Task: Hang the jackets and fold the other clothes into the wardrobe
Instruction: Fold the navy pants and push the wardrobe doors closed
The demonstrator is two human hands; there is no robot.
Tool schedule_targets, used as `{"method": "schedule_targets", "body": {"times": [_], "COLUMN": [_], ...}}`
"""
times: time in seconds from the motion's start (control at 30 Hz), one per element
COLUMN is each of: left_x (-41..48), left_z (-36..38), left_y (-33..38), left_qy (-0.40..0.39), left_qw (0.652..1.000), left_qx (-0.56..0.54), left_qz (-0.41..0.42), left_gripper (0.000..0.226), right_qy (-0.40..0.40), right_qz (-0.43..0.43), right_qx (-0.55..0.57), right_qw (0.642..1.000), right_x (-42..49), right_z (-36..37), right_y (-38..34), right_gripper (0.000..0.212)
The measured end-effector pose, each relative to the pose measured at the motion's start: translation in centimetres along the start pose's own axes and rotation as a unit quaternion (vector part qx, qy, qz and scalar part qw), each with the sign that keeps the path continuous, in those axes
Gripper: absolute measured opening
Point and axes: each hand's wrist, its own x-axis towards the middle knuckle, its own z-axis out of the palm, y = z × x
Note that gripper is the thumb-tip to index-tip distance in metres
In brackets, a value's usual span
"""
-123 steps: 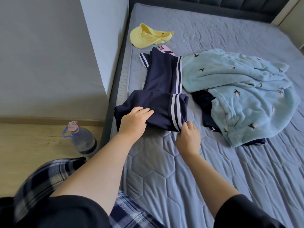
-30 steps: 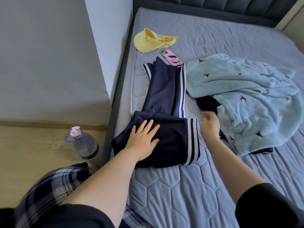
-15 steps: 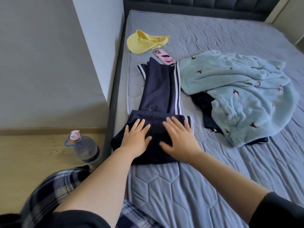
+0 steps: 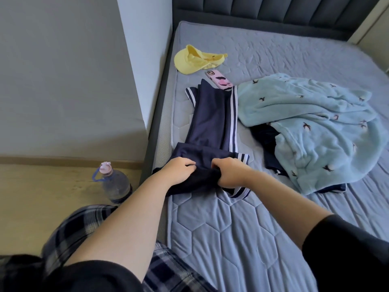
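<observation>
Both hands grab the dark blue pants (image 4: 212,123) at the near, folded end — the left hand (image 4: 179,169) and the right hand (image 4: 229,173) have fingers curled into the cloth. The pants lie on the left side of the bed (image 4: 231,228). A light blue fuzzy top (image 4: 315,127) sits to the right. Far off lie a yellow cap (image 4: 195,60) and a pink phone (image 4: 220,80).

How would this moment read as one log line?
step: folding trousers | left hand: gripping | right hand: gripping | place: bed

grey quilted mattress (image 4: 242,239) on a dark bed frame with padded headboard (image 4: 273,9), grey wall (image 4: 59,70), wooden floor (image 4: 42,190)
</observation>
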Motion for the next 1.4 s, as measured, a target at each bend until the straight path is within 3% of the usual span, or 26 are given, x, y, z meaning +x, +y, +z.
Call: {"method": "schedule_targets", "body": {"times": [0.2, 0.3, 0.4, 0.5, 0.57, 0.6, 0.7, 0.77, 0.83, 0.87, 0.9, 0.93, 1.03, 1.07, 1.17, 1.23, 1.3, 1.4], "left_x": [-0.8, -1.0, -1.2, -1.3, -0.9, -0.7, -0.1, 0.1, 0.3, 0.1, -0.2, -0.5, -1.5, -1.7, -1.9, -1.9, -2.1, -3.0], "left_z": [-0.6, -1.4, -1.8, -2.3, -2.8, -3.2, -4.8, -5.2, -4.9, -4.6, -4.4, -4.1, -3.5, -3.6, -5.2, -6.6, -7.7, -9.5], "left_y": [0.5, 0.8, 0.8, 0.9, 1.6, 1.9, 1.2, 0.3, -0.2, -0.2, 0.1, 0.4, 1.8, 2.4, 4.9, 7.7, 10.8, 14.6], "left_qy": [-0.116, -0.195, -0.262, -0.217, -0.142, -0.076, 0.147, 0.209, 0.275, 0.313, 0.341, 0.351, 0.305, 0.293, 0.26, 0.195, 0.146, 0.132], "left_qw": [0.992, 0.975, 0.96, 0.972, 0.97, 0.954, 0.851, 0.824, 0.839, 0.839, 0.838, 0.844, 0.88, 0.884, 0.884, 0.882, 0.873, 0.87], "left_qx": [0.029, 0.082, 0.045, -0.041, -0.189, -0.287, -0.498, -0.516, -0.459, -0.435, -0.419, -0.402, -0.362, -0.36, -0.376, -0.417, -0.447, -0.444], "left_qz": [-0.031, -0.068, -0.092, -0.082, -0.052, -0.045, -0.084, -0.107, -0.102, -0.092, -0.076, -0.054, 0.03, 0.053, 0.099, 0.102, 0.13, 0.169], "left_gripper": [0.033, 0.065, 0.068, 0.063, 0.043, 0.034, 0.021, 0.025, 0.026, 0.027, 0.031, 0.036, 0.042, 0.041, 0.039, 0.043, 0.047, 0.045], "right_qy": [-0.179, -0.281, -0.332, -0.279, -0.22, -0.191, -0.126, -0.088, -0.064, -0.042, -0.024, -0.005, 0.048, 0.064, 0.11, 0.146, 0.199, 0.283], "right_qz": [0.016, 0.068, 0.092, 0.116, 0.137, 0.146, 0.17, 0.168, 0.146, 0.132, 0.124, 0.125, 0.146, 0.133, 0.109, 0.102, 0.09, 0.093], "right_qx": [0.115, 0.21, 0.265, 0.281, 0.299, 0.314, 0.367, 0.415, 0.471, 0.486, 0.495, 0.49, 0.459, 0.482, 0.608, 0.627, 0.594, 0.532], "right_qw": [0.977, 0.934, 0.901, 0.911, 0.919, 0.918, 0.906, 0.89, 0.867, 0.863, 0.86, 0.863, 0.875, 0.864, 0.779, 0.759, 0.774, 0.792], "right_x": [-0.6, -1.6, -2.1, -2.1, -2.0, -2.0, -2.2, -2.1, -2.0, -1.9, -1.6, -1.3, -1.2, -1.1, -1.3, -1.4, -1.9, -2.9], "right_z": [-1.4, -2.0, -2.6, -2.9, -2.9, -2.9, -3.5, -4.4, -5.7, -6.4, -7.0, -7.7, -10.1, -11.0, -13.9, -15.9, -18.3, -21.9], "right_y": [0.3, 0.8, 1.5, 2.0, 2.4, 2.8, 3.5, 3.5, 3.1, 2.6, 2.5, 2.1, 0.0, -0.5, -2.6, -4.0, -5.6, -6.7], "right_gripper": [0.016, 0.021, 0.025, 0.028, 0.028, 0.03, 0.025, 0.022, 0.019, 0.007, 0.018, 0.03, 0.031, 0.033, 0.045, 0.046, 0.034, 0.02]}}
